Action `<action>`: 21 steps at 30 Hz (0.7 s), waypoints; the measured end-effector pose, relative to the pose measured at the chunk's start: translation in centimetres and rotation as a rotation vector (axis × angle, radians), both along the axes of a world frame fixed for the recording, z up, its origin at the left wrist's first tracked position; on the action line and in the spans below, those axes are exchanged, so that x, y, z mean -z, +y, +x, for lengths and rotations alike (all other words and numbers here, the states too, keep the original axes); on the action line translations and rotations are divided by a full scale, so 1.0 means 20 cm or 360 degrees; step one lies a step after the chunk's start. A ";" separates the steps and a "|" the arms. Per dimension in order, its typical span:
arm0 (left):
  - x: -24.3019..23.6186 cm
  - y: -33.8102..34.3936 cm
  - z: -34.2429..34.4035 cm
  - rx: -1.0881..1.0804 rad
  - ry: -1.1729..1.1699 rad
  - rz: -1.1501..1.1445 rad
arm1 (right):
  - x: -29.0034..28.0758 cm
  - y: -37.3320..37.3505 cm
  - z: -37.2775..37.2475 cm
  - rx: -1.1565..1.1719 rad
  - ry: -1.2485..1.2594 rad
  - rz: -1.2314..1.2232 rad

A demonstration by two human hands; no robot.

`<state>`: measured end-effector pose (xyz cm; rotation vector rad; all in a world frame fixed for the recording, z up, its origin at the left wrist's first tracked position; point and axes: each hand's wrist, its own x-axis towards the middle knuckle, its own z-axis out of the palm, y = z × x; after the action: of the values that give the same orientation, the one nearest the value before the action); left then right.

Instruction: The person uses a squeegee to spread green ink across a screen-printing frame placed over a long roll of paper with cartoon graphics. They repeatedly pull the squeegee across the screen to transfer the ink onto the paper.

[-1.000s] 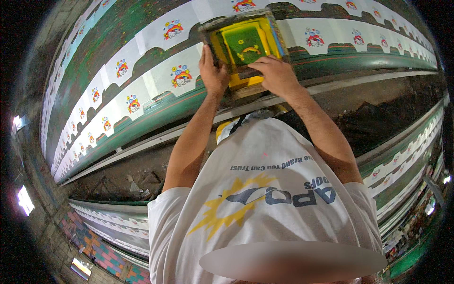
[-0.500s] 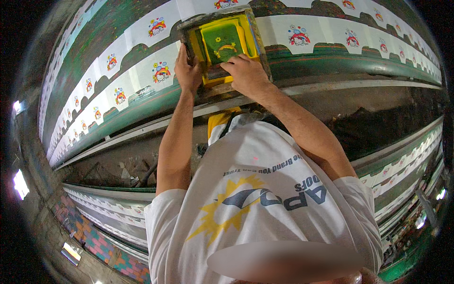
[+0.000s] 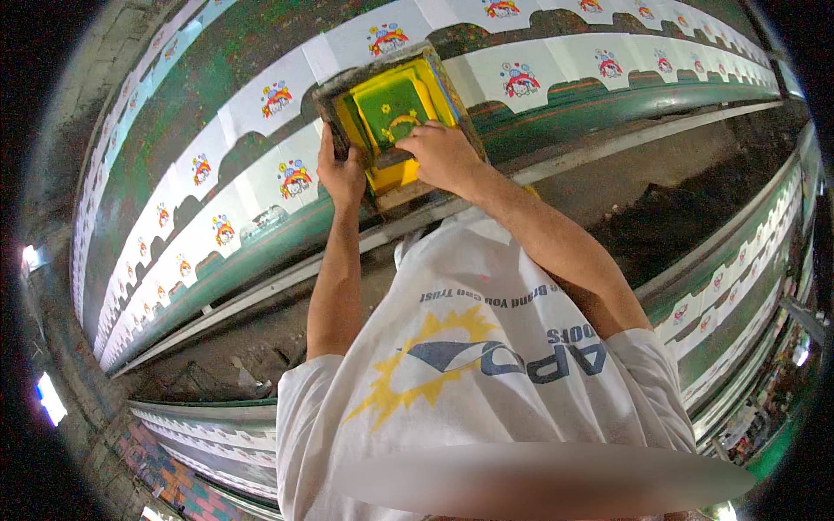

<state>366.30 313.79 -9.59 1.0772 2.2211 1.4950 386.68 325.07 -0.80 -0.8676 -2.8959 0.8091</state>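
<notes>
Dim workshop, with a long green table (image 3: 565, 117) curving right across the upper half of the frame, and white strips (image 3: 473, 76) with little rainbow prints laid along it in rows. Square printing frame (image 3: 373, 71) sat at top centre, a bit tilted, right on the nearest strip, green mesh (image 3: 380, 108) and yellow-smeared insides facing up. Left hand (image 3: 343, 175) had hold of its left edge, fingers along the outside. Right hand (image 3: 441, 156) reached inside, fingers curled, as far as I could tell, round a dark bar (image 3: 393, 160) at the lower end of the mesh; the hand covered most of it. My read: this was the ink-wiping step, and the next move called for even pressure on the bar while the left kept the frame from sliding. Couldn't see the print underneath, so no clue how it took.
</notes>
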 end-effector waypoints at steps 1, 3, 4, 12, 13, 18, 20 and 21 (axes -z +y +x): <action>0.01 -0.01 0.00 -0.0024 -0.0053 -0.0016 | 0.00 0.00 0.00 -0.0021 0.0026 -0.0002; 0.02 -0.01 0.00 0.0018 -0.0061 0.0088 | 0.00 -0.01 0.01 -0.0023 0.0023 -0.0010; 0.02 0.00 0.00 0.0007 -0.0100 0.0056 | -0.01 0.00 0.00 -0.0029 0.0020 -0.0017; -0.07 0.08 0.18 -0.0084 0.0220 0.0034 | -0.04 0.14 0.17 -0.0103 0.0021 -0.0069; -0.09 0.14 0.24 -0.0101 0.0309 -0.0016 | -0.04 0.19 0.24 -0.0085 0.0037 -0.0089; -0.09 0.52 0.66 -0.0083 0.0201 -0.0016 | -0.03 0.50 0.74 -0.0019 0.0259 0.0049; -0.07 0.66 0.81 -0.0110 0.0266 0.0078 | -0.02 0.60 0.91 0.0015 0.0168 0.0027; -0.07 0.71 0.86 -0.0123 0.0271 -0.0007 | -0.01 0.65 0.97 0.0042 0.0089 0.0022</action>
<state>383.54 328.09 -8.28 1.1703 2.4043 1.4783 406.08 338.05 -0.57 -0.8658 -2.8325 0.7970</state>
